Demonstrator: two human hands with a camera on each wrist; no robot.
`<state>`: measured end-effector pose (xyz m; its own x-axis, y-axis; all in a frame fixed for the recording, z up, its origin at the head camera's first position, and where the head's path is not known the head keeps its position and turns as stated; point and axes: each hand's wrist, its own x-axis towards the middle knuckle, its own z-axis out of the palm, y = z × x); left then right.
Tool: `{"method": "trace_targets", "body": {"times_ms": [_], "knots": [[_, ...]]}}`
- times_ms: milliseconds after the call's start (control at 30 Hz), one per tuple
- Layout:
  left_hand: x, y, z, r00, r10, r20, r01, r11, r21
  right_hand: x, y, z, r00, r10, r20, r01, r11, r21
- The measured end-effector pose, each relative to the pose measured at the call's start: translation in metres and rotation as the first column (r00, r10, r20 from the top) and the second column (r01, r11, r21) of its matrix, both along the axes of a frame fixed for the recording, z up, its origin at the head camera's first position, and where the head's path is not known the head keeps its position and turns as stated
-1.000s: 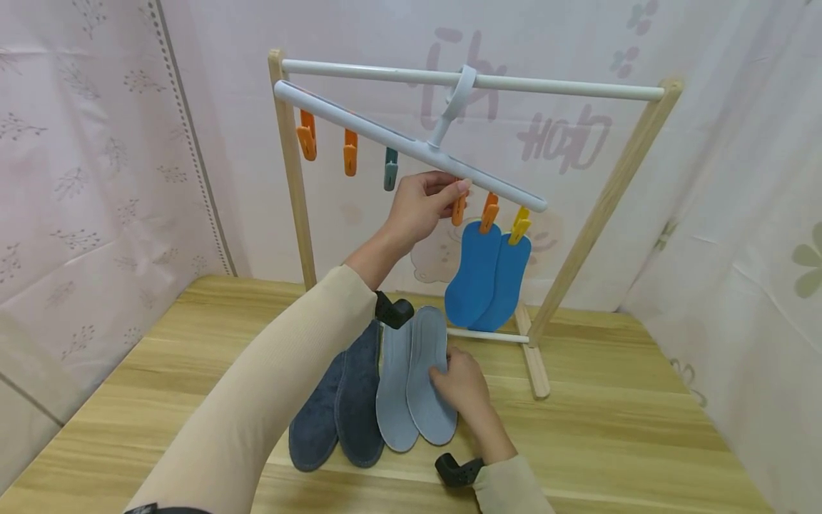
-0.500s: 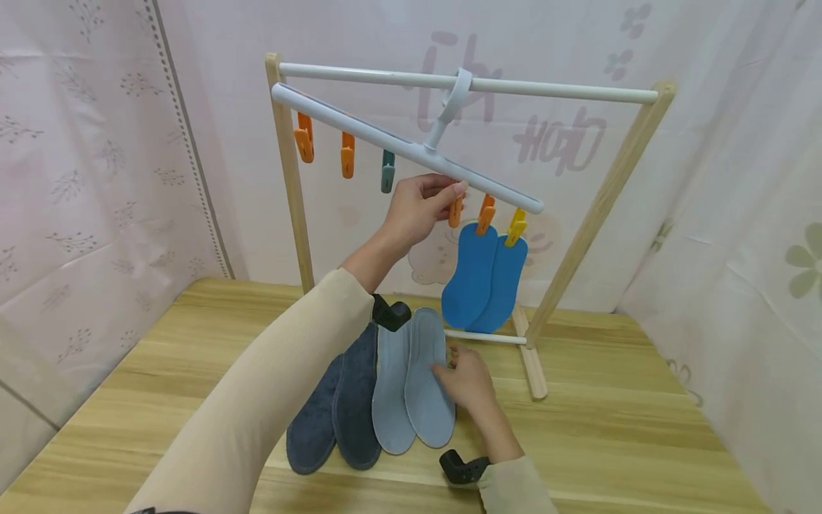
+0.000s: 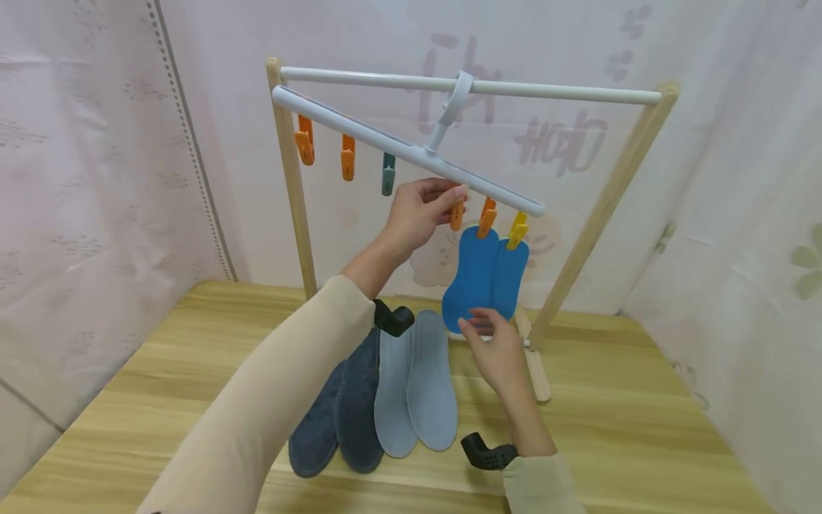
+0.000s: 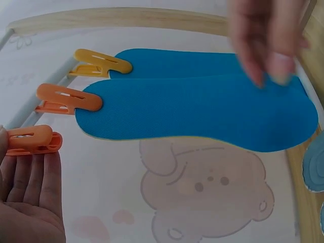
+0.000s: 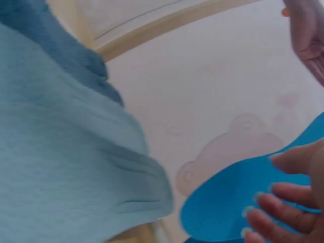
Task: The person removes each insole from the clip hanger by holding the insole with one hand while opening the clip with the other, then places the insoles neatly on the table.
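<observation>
My left hand (image 3: 417,213) pinches an orange clothespin (image 4: 38,140) that hangs from the white hanger (image 3: 411,151). Beside it, another orange clothespin (image 3: 487,218) and a yellow clothespin (image 3: 517,230) clip two blue insoles (image 4: 197,109) by their ends. In front of the lower part of these insoles is my right hand (image 3: 499,350), its fingers loosely bent and holding nothing. Whether it touches them I cannot tell. Below, two light grey insoles (image 3: 432,389) lie side by side on the wooden table (image 3: 629,428). To their left are two dark grey insoles (image 3: 359,410), partly hidden by my left sleeve.
The hanger hooks over the white bar (image 3: 565,90) of a wooden-legged rack (image 3: 604,214) and tilts down to the right. On its left side hang two orange clothespins and a dark green clothespin (image 3: 388,175). A printed curtain (image 3: 359,36) stands behind.
My right hand has left the edge of the nearer light grey insole and moved up and right to the blue insoles. The left hand stays on its orange clothespin.
</observation>
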<state>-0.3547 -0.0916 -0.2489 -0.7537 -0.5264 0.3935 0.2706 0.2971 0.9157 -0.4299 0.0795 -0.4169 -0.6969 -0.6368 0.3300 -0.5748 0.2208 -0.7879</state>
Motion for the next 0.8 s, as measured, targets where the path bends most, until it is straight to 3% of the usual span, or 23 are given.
{"method": "trace_targets", "body": {"times_ms": [167, 300, 367, 467, 800], "knots": [[-0.001, 0.002, -0.002, 1.000, 0.010, 0.014, -0.010, 1.000, 0.008, -0.010, 0.006, 0.014, 0.999, -0.035, -0.028, 0.027, 0.971, -0.238], [0.000, 0.002, -0.002, 1.000, 0.019, 0.016, -0.019, 1.000, 0.002, -0.019, 0.002, 0.023, 0.991, -0.128, -0.033, 0.111, 0.941, -0.321], [0.001, 0.002, -0.002, 1.000, 0.015, 0.015, -0.015, 1.000, 0.006, -0.022, 0.000, 0.028, 0.982, -0.187, -0.014, 0.174, 0.938, -0.301], [0.001, 0.002, -0.002, 1.000, 0.009, 0.015, -0.010, 1.000, 0.017, -0.028, -0.004, 0.028, 0.980, -0.197, 0.014, 0.193, 0.942, -0.276], [0.000, 0.002, 0.000, 1.000, -0.002, 0.013, 0.002, 1.000, -0.005, -0.036, -0.019, 0.019, 0.992, -0.074, 0.100, 0.090, 0.982, -0.167]]}}
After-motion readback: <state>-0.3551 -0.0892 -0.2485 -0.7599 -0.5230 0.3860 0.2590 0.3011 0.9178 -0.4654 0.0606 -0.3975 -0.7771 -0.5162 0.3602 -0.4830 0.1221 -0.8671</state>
